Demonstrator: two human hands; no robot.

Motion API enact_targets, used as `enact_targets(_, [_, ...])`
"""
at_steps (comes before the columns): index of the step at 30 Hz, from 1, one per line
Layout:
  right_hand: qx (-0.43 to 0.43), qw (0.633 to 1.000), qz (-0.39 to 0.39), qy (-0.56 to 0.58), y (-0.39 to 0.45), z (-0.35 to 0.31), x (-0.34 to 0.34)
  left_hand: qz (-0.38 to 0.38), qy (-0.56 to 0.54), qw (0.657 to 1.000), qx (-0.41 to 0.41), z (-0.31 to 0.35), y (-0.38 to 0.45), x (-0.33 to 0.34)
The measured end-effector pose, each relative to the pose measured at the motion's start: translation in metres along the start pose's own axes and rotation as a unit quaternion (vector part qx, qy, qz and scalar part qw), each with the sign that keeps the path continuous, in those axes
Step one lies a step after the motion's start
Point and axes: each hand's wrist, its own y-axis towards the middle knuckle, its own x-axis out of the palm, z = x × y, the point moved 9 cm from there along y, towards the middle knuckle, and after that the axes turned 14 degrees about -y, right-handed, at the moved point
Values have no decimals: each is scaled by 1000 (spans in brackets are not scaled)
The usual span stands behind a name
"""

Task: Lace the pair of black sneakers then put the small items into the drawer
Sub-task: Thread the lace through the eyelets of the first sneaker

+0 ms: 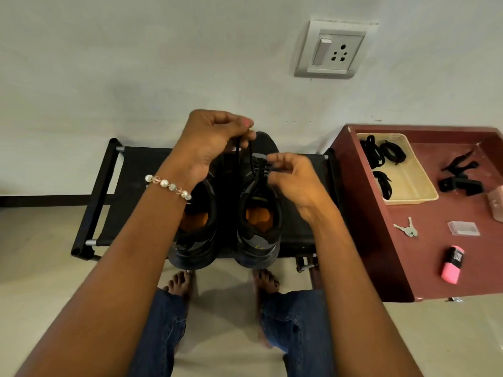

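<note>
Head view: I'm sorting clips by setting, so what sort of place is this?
Probably a home entryway: a black shoe rack holding sneakers, a wall socket, and keys on a maroon cabinet.

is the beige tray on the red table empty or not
Not empty: the beige tray holds several bundles of black laces.

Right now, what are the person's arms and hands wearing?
Both arms are bare, with no sleeves. The left hand has a bracelet of white pearly and clear pinkish beads at the wrist, and a pink-painted thumbnail. The right hand wears nothing that shows.
</note>
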Motion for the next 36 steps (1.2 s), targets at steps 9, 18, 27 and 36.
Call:
enact_targets(9, [-176,976,-66,108,-29,-62,10,-25,-233,968,-91,10,-9,18])
enact_targets(18, [-78,982,42,168,-17,-7,-64,164,-377,905,-114,-44,21,-45])
enact_targets(27, [-124,975,114,146,-14,-23,-69,76,187,979,-31,-32,24,-32])
enact_targets(36, [-94,990,65,81,-4,-26,-35,-75,272,953,106,-26,14,20])
